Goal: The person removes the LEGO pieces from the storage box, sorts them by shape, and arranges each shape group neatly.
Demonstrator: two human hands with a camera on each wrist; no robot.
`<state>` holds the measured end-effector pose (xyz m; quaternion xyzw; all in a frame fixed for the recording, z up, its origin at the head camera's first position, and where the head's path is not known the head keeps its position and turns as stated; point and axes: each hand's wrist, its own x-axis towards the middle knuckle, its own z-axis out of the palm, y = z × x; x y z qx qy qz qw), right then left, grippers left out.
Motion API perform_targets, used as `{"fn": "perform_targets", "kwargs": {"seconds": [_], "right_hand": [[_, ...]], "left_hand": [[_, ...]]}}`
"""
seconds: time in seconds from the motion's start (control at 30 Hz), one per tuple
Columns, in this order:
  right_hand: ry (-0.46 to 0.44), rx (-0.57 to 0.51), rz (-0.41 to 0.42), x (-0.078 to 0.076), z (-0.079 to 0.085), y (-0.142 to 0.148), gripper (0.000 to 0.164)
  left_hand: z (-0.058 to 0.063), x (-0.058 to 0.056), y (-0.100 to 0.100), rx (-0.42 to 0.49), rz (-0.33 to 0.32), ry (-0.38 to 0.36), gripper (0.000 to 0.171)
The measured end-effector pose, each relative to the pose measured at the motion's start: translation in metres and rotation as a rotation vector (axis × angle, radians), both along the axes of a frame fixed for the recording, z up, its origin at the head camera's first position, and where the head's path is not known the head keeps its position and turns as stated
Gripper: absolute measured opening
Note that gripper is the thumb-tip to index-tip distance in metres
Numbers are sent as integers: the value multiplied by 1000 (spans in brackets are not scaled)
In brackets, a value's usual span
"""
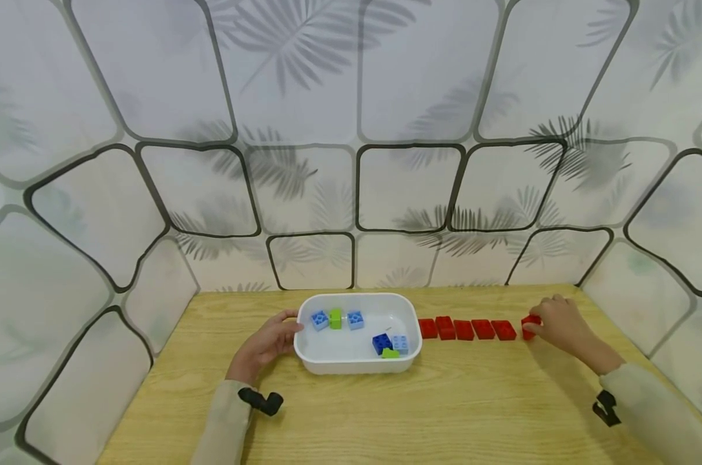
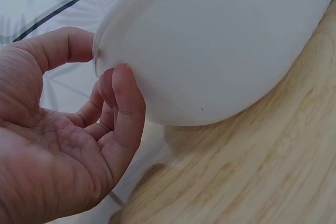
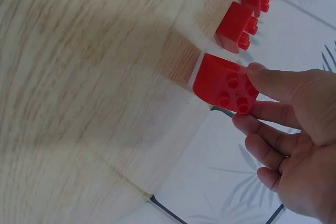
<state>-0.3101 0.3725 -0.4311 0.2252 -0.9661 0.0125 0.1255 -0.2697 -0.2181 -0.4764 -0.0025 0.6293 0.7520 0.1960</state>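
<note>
My left hand pinches the left end of a white plastic tub, thumb and fingertips at its rim; the tub's outer wall fills much of the left wrist view. At the right, my right hand holds a red toy building brick between thumb and fingers, its studs turned partly toward the hand. This brick is just past the right end of a row of several red bricks, with a small gap between. The row runs rightward from beside the tub.
Inside the tub lie light blue bricks, a dark blue brick and lime green pieces. The wooden table meets a patterned cloth wall at the back and sides.
</note>
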Motion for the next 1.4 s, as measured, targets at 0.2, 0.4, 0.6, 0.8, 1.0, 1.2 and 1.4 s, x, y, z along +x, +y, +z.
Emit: {"fn": "perform_targets", "kwargs": {"seconds": [0.2, 0.4, 0.6, 0.8, 1.0, 1.2, 1.4], "right_hand": [[-2, -21, 0, -3, -4, -3, 20], [141, -69, 26, -3, -16, -5, 19], [265, -137, 33, -2, -26, -7, 22], [235, -162, -22, -2, -30, -8, 22], [185, -166, -60, -4, -34, -8, 20], [187, -173, -71, -6, -38, -8, 19], [151, -164, -104, -9, -40, -8, 20]], "left_hand": [[1, -1, 1, -5, 15, -10, 39], [-2, -1, 0, -8, 10, -2, 37], [-4, 0, -1, 3, -9, 14, 38], [-4, 1, -1, 6, -16, 21, 41], [-4, 0, -1, -1, -16, 20, 44], [-5, 0, -2, 7, -18, 26, 44], [-4, 1, -2, -2, -20, 32, 43]]}}
